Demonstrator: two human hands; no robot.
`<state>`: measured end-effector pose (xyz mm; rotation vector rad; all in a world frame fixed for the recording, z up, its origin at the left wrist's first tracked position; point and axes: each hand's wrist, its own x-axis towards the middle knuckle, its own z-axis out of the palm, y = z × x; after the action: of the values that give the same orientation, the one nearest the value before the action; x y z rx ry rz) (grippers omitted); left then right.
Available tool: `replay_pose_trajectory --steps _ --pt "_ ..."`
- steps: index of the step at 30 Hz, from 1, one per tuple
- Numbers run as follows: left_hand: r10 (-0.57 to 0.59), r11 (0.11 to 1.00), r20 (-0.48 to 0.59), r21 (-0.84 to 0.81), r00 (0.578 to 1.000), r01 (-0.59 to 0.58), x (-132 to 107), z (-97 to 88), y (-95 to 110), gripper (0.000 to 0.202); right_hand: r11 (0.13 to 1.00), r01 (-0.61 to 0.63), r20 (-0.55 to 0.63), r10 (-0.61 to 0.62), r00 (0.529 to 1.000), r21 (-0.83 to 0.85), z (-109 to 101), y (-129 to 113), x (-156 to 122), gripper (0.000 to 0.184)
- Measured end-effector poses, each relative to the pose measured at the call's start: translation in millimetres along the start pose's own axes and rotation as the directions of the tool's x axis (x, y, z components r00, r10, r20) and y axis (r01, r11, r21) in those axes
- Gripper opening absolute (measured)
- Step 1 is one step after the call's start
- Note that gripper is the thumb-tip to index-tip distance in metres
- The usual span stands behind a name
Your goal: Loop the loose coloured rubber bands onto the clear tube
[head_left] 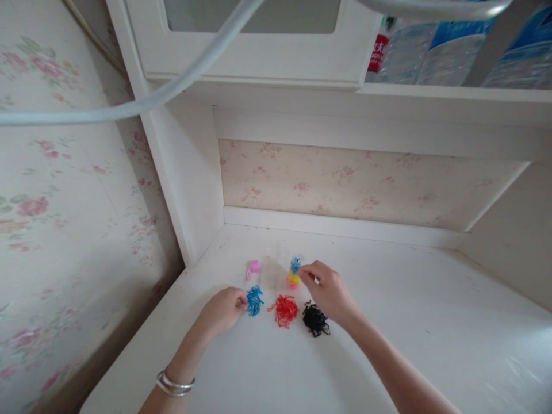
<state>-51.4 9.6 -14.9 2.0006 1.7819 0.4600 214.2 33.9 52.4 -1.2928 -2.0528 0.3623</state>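
A small clear bottle [295, 262] stands on the white table with pink, yellow and blue layers in it, from bottom to top. My right hand [330, 287] is closed in a pinch, its fingertips at the bottle's right side. Left of it, my left hand [225, 309] has its fingers closed at the edge of a pile of blue bands [254, 300]; anything between the fingertips is hidden. A pile of red bands [286, 311] lies between my hands. Below my right hand lies a pile of black bands [316, 319].
A pink cap-like piece [255, 266] lies behind the blue pile. White cabinet panels [190, 172] enclose the table [267, 368] at the left and back. Overhead hangs a cabinet, beside a shelf of bottled water [452, 52]. A pale curved tube [172, 89] crosses the upper view.
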Motion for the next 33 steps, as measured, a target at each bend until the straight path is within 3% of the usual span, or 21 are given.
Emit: replay_pose_trajectory --steps 3,7,15,19,22,26,30,33 --pt "0.000 1.000 0.009 -0.008 1.000 0.000 -0.5 0.4 -0.8 0.019 0.999 -0.048 -0.104 0.046 0.993 -0.013 -16.7 14.8 16.1 0.034" --pt "-0.007 1.000 0.032 0.005 0.999 0.007 -1.2 -0.6 -0.2 0.019 0.997 -0.035 -0.058 0.031 0.998 -0.067 -23.3 23.2 30.6 0.031" --pt "0.004 0.999 0.031 -0.035 1.000 -0.003 -0.8 -4.3 2.4 0.020 0.994 0.020 0.030 -0.016 0.999 -0.112 -16.1 17.2 39.0 0.029" --pt "0.014 0.995 0.016 -0.103 1.000 -0.012 0.3 -6.8 3.4 0.022 0.996 -0.001 -0.043 -0.002 0.999 -0.085 -25.5 17.7 35.0 0.031" --pt "-0.004 0.982 -0.036 -0.190 0.999 -0.003 2.1 -9.1 8.0 0.027 0.999 -0.030 -0.118 0.025 0.993 -0.040 -34.1 29.7 21.1 0.034" --pt "-0.063 0.927 -0.117 -0.374 0.991 0.015 5.6 -10.6 23.4 0.034 0.986 -0.165 -0.100 0.167 0.981 0.026 -31.5 67.6 -19.7 0.038" --pt "-0.084 0.867 -0.181 -0.498 0.980 -0.018 11.4 -13.4 50.5 0.041 0.942 -0.335 -0.027 0.336 0.941 0.036 -18.6 105.6 -68.4 0.042" --pt "-0.022 0.869 -0.224 -0.486 0.974 -0.092 20.8 -21.0 77.2 0.040 0.923 -0.379 -0.007 0.380 0.925 0.065 -15.3 116.7 -90.1 0.043"
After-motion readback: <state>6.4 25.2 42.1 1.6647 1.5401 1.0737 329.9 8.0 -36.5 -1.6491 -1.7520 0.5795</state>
